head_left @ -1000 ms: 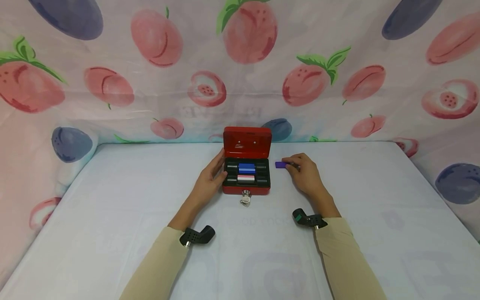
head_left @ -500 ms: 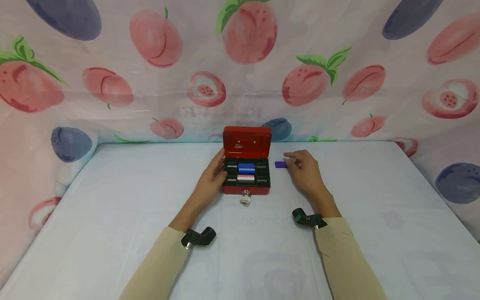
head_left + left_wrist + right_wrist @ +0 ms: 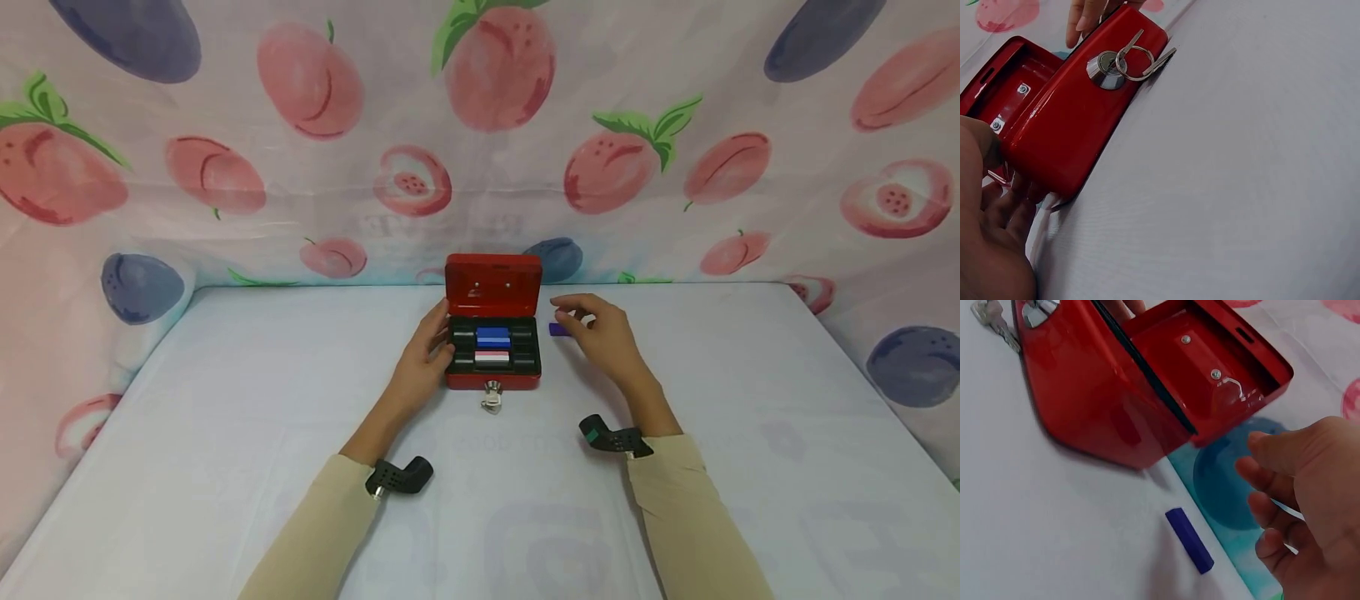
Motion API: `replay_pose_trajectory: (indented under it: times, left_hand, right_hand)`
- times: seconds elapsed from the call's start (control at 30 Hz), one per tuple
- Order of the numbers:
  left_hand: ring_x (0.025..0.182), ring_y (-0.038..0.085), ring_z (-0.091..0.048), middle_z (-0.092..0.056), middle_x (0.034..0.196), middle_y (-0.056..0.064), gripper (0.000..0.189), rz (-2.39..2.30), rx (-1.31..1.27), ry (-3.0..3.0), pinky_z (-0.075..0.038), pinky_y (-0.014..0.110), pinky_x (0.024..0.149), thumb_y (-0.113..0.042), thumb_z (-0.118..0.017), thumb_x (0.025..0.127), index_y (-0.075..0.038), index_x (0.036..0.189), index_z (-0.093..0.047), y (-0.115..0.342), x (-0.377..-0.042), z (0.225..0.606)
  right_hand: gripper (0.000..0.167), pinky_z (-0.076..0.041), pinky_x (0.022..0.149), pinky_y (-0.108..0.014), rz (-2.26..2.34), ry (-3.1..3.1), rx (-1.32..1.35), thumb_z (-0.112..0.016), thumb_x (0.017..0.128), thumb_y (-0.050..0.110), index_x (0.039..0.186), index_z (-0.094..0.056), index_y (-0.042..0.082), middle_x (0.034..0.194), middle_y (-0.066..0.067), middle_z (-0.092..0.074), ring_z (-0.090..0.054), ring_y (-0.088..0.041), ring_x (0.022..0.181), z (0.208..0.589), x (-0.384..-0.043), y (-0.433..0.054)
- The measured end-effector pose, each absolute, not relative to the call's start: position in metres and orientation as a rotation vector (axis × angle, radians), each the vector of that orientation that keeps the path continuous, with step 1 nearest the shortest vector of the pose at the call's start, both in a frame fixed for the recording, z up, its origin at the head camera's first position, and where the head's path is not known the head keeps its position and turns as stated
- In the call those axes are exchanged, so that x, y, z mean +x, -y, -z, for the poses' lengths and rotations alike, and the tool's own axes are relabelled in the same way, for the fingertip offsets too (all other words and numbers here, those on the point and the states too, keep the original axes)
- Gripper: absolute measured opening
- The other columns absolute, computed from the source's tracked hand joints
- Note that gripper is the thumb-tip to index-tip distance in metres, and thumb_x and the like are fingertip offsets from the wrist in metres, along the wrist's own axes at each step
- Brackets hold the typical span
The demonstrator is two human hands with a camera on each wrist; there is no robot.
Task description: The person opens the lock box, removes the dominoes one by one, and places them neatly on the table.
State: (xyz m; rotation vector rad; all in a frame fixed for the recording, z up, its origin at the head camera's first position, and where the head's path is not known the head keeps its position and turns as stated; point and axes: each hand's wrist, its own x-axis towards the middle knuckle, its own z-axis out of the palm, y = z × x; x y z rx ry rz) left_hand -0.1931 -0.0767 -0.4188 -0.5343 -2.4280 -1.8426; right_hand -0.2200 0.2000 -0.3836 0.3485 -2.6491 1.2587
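A red cash box [image 3: 459,381] stands at the back of the table with its lid [image 3: 493,287] raised. Its black tray [image 3: 462,344] holds blue bars [image 3: 493,334] and a pink-and-white bar [image 3: 492,357]. My left hand [image 3: 417,364] grips the box's left side, thumb at the rim and fingers along the outer wall, as the left wrist view also shows. To the right of the box a small purple bar [image 3: 1190,540] lies on the cloth. Over it hovers my right hand [image 3: 602,331], fingers loosely bent and holding nothing; it partly hides the bar in the head view.
Keys on a ring [image 3: 1136,62] hang from the lock [image 3: 1107,70] at the box's front. A white cloth [image 3: 300,500] covers the table. Close behind the box rises a fruit-print curtain [image 3: 300,192]. Each wrist wears a black camera [image 3: 401,475].
My right hand has let go of the purple bar and risen a little, shifting left over it. The bar stays beside the box. My left hand keeps its hold.
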Motion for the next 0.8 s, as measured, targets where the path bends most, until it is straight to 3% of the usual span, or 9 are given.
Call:
replay_pose_trajectory:
  times: [0.17, 0.4, 0.57, 0.8]
  left_hand:
    - [0.132, 0.031, -0.038, -0.033, 0.149, 0.012, 0.064, 1.851, -0.511, 2.422, -0.033, 0.046, 0.108, 0.002, -0.045, 0.095, -0.015, 0.153, -0.023, 0.077, -0.193, 0.420]
    - [0.132, 0.039, -0.037, -0.035, 0.146, 0.025, 0.061, 1.891, -0.475, 2.454, -0.030, 0.049, 0.108, 0.006, -0.044, 0.095, -0.003, 0.151, -0.022, 0.073, -0.175, 0.385]
    - [0.132, 0.039, -0.036, -0.030, 0.150, 0.022, 0.064, 1.858, -0.482, 2.475, -0.033, 0.051, 0.106, 0.005, -0.044, 0.095, -0.004, 0.152, -0.018, 0.072, -0.174, 0.383]
    - [0.134, 0.037, -0.035, -0.020, 0.156, 0.013, 0.066, 1.842, -0.527, 2.475, -0.033, 0.051, 0.106, 0.005, -0.044, 0.094, -0.008, 0.153, -0.017, 0.074, -0.176, 0.384]
  right_hand:
    - [0.024, -0.049, 0.076, -0.035, -1.264, 2.672, 0.429, -0.064, 0.092, 0.016, 0.115, -0.069, 0.010, 0.099, -0.005, -0.067, -0.057, -0.019, 0.086, 0.379, -0.218, -0.192]
    - [0.023, -0.049, 0.079, -0.036, -1.333, 2.661, 0.538, -0.066, 0.091, 0.016, 0.113, -0.070, 0.010, 0.107, -0.003, -0.068, -0.057, -0.019, 0.089, 0.375, -0.216, -0.184]
    - [0.022, -0.049, 0.080, -0.035, -1.368, 2.708, 0.545, -0.067, 0.090, 0.017, 0.112, -0.070, 0.013, 0.111, -0.002, -0.066, -0.055, -0.019, 0.091, 0.372, -0.212, -0.177]
    - [0.023, -0.043, 0.064, -0.035, -1.370, 2.762, 0.569, -0.068, 0.090, 0.019, 0.112, -0.071, 0.017, 0.101, 0.000, -0.064, -0.050, -0.023, 0.084, 0.373, -0.210, -0.167]
